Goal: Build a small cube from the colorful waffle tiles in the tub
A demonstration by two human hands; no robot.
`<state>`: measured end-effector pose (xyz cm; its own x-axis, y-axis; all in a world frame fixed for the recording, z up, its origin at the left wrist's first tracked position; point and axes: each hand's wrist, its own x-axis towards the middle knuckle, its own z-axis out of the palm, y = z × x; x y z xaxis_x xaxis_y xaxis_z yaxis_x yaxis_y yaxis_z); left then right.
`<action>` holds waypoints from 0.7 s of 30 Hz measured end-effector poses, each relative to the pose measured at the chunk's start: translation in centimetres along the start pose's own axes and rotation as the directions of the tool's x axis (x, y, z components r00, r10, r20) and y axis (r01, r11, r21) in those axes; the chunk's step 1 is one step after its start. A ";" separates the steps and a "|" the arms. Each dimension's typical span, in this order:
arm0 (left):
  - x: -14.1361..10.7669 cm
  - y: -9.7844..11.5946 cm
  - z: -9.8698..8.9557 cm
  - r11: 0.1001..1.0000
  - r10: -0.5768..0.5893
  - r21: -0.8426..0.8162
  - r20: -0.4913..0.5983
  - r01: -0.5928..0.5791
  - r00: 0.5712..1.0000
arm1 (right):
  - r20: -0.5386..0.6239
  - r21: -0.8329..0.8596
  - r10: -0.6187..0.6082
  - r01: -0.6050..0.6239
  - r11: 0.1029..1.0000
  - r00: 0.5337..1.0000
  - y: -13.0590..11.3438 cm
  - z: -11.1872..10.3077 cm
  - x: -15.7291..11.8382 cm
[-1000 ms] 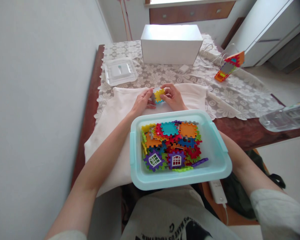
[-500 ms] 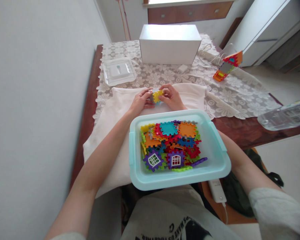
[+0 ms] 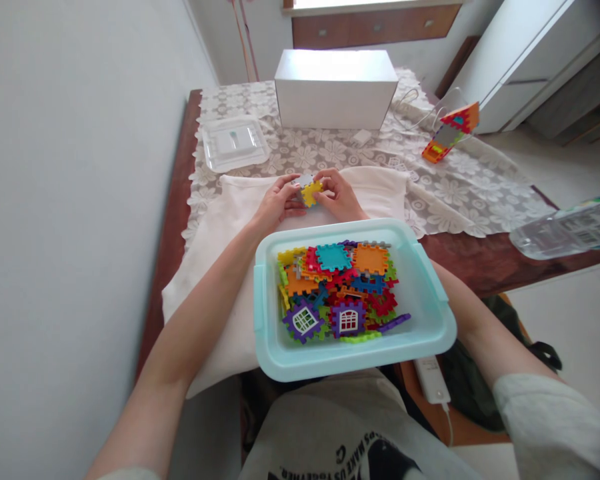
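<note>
You are holding a small gray-and-yellow interlocking-tile block (image 3: 309,193) over the white cloth (image 3: 383,193), just beyond the turquoise tray (image 3: 420,303). Your left hand (image 3: 277,202) is curling partly closed against its gray left side, your right hand (image 3: 342,198) is pinching its yellow face, and neither is sitting nearer.

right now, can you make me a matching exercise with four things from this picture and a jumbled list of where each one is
Things
1. small grey-and-yellow block of notched plastic tiles
2. pale blue rectangular plastic tub
3. clear rectangular plastic tray
4. red-and-orange plastic tile structure

Places
A. right of the large white rectangular box
B. nearest the person's body, holding multicoloured notched tiles
C. between the left hand and right hand
D. left of that box

Pairs: 1-C, 2-B, 3-D, 4-A
</note>
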<state>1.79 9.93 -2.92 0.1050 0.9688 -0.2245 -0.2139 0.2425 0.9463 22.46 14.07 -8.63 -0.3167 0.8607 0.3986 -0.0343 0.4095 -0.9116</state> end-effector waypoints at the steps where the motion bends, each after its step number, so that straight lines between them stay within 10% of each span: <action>1: 0.0 0.0 0.0 1.000 0.000 -0.002 0.001 0.000 1.000 | -0.002 -0.006 0.002 -0.002 1.000 1.000 0.0 0.0 0.0; 21: 0.0 -1.4 0.3 0.979 0.173 0.114 -0.010 -0.170 0.985 | 0.018 -0.059 -0.026 0.027 0.998 1.000 0.5 0.2 0.2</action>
<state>2.35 9.61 -4.21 0.0566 0.9966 -0.0600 -0.1162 0.0663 0.9910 22.25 14.36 -9.01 -0.3324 0.8442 0.4205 0.0135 0.4500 -0.8929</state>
